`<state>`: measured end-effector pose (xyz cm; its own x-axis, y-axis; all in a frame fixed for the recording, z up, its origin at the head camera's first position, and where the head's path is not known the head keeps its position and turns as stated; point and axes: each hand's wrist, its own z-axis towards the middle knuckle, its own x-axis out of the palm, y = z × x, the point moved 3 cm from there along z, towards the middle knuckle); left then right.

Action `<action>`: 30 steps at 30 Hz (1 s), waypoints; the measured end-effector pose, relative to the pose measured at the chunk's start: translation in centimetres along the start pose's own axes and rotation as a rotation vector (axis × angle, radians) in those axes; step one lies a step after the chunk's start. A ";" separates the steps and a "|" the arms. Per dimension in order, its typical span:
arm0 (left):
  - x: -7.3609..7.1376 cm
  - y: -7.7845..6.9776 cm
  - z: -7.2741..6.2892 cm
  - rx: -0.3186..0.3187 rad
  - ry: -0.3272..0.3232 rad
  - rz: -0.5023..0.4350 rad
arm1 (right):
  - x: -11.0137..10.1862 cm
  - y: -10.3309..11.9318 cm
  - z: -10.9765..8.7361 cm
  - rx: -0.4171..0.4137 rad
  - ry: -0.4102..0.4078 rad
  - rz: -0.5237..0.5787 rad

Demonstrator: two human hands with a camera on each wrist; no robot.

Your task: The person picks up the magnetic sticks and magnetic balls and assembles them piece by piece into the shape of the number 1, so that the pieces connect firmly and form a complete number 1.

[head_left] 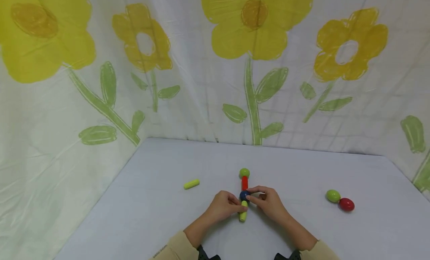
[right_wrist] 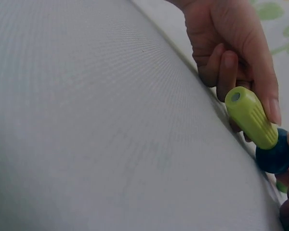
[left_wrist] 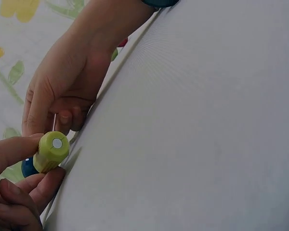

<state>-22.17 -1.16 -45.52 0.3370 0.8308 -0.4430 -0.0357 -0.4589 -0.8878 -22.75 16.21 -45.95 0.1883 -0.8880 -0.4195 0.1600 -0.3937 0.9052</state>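
Note:
My left hand [head_left: 223,207] pinches a yellow-green ribbed rod [head_left: 243,216] between thumb and fingers, and the rod's upper end meets a dark blue ball [head_left: 245,195]. My right hand [head_left: 268,203] grips that ball from the other side with thumb and fingertips. Beyond the ball, a red rod [head_left: 245,183] runs on to a green ball [head_left: 244,172], all in one line. In the right wrist view the yellow-green rod [right_wrist: 252,118] tilts away from the blue ball [right_wrist: 274,155]. A pale disc shows in the rod's free end [left_wrist: 57,143] in the left wrist view.
A second yellow-green rod [head_left: 191,184] lies on the white table [head_left: 161,215] to the left of my hands. Over on the right, a green ball [head_left: 333,196] and a red ball [head_left: 346,204] sit side by side. A flowered curtain [head_left: 198,103] hangs behind the table.

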 end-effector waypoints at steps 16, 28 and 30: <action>0.5 -0.9 -0.3 -0.031 -0.019 -0.032 | -0.3 -0.2 0.1 -0.001 -0.017 0.004; 0.4 -1.1 -0.2 -0.035 -0.006 -0.035 | -0.5 0.4 0.2 -0.017 -0.012 0.006; 0.4 -1.2 -0.1 -0.031 -0.007 -0.034 | -0.5 0.4 0.2 -0.025 -0.017 -0.001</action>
<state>-21.88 -0.31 -44.66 0.3307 0.8484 -0.4134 0.0051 -0.4396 -0.8982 -22.93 16.45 -45.39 0.1715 -0.8915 -0.4193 0.1843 -0.3891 0.9026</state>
